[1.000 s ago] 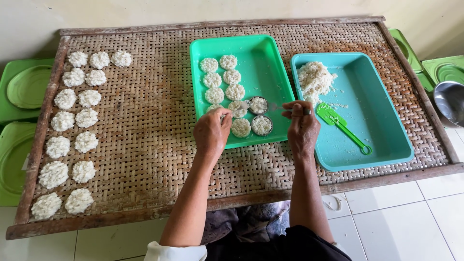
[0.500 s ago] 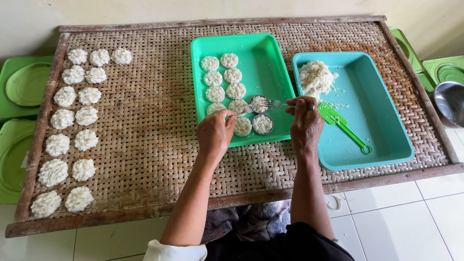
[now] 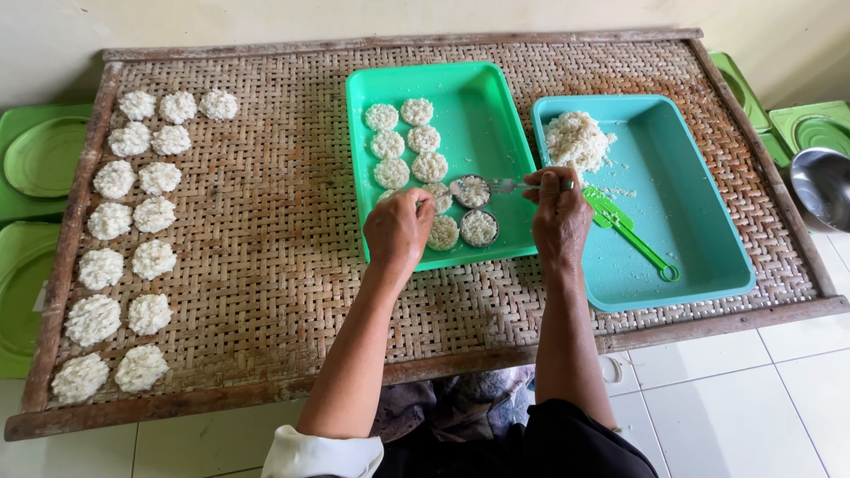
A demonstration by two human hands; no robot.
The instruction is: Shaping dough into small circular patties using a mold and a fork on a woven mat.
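Note:
A green tray (image 3: pixel 482 111) holds several round white rice cakes (image 3: pixel 406 142), two of them inside small metal ring moulds (image 3: pixel 479 228). My left hand (image 3: pixel 398 232) rests over the tray's near left part, fingers curled on a cake there. My right hand (image 3: pixel 558 212) grips a metal fork (image 3: pixel 505 186) whose tines press on the rice in the upper ring mould (image 3: pixel 470 190). A teal tray (image 3: pixel 699 212) to the right holds a heap of loose white rice (image 3: pixel 575 139) and a green plastic spatula (image 3: pixel 630 232).
Both trays sit on a woven bamboo rack (image 3: pixel 283 239) with a wooden frame. Two rows of finished rice cakes (image 3: pixel 133 239) lie along its left side. Green lids (image 3: pixel 40 159) lie at far left and far right, a metal bowl (image 3: pixel 823 186) at right. White tiled floor below.
My right hand has brought the fork left from the teal tray onto the ring mould. My left hand has settled lower over the cakes. The view has shifted slightly.

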